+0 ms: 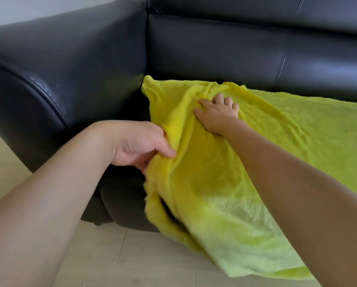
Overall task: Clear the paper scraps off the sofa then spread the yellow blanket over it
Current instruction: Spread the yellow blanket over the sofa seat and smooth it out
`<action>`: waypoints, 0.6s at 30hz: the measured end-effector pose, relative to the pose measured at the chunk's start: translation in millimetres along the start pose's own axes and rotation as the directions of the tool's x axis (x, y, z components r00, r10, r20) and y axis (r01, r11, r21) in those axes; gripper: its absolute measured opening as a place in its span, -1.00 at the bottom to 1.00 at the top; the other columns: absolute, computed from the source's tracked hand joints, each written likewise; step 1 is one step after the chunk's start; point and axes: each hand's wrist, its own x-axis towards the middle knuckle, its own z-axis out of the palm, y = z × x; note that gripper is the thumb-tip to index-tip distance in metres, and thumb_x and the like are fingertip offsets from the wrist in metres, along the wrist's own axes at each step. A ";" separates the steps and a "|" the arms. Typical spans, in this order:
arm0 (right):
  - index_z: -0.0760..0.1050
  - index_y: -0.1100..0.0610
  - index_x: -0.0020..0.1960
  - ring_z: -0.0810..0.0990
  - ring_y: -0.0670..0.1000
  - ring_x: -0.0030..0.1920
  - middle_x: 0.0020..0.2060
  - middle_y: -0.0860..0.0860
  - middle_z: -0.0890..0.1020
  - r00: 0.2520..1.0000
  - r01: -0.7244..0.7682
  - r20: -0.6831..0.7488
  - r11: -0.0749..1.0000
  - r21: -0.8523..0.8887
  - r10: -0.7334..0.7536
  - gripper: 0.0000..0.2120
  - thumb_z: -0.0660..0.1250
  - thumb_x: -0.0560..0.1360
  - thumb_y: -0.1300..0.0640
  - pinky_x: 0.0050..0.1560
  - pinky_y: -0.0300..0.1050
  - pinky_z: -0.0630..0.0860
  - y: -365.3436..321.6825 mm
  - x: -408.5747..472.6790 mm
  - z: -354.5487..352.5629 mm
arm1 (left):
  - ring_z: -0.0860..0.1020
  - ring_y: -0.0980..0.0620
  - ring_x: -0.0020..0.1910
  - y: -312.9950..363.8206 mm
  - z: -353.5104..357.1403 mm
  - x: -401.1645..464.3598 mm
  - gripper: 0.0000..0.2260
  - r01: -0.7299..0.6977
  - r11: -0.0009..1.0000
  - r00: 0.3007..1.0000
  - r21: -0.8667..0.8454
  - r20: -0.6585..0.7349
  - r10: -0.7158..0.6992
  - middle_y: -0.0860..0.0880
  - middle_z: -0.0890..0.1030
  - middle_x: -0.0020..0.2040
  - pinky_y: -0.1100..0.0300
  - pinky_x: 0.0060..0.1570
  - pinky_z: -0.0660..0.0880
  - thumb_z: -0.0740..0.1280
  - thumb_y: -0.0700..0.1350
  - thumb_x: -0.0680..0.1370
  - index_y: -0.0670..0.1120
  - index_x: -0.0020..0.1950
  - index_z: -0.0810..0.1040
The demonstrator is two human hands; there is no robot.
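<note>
Head view: yellow blanket point(246, 162) is lying over the sofa point(214, 54) seat beside its armrest, draping over the front edge. Left hand point(141, 145) is pinching its bunched side edge; right hand point(218, 112) is pressing down, fingers spread.

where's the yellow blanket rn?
Head view: yellow blanket lies across the sofa seat beside its armrest, front edge hanging toward the floor, left hand pinching it, right hand on top.
</note>
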 end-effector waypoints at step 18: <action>0.16 -0.15 0.49 0.22 0.22 0.34 0.38 0.10 0.27 0.999 0.000 0.051 1.000 -0.027 0.001 -0.43 -0.16 0.54 -0.29 0.32 0.21 0.12 -2.4 -3.4 -6.7 | 0.52 -0.23 0.08 -1.5 -14.7 28.4 -0.72 0.415 0.745 0.660 0.522 -0.737 0.149 -0.21 0.53 0.17 0.01 -0.09 0.41 0.18 -0.14 0.56 -0.18 0.23 0.47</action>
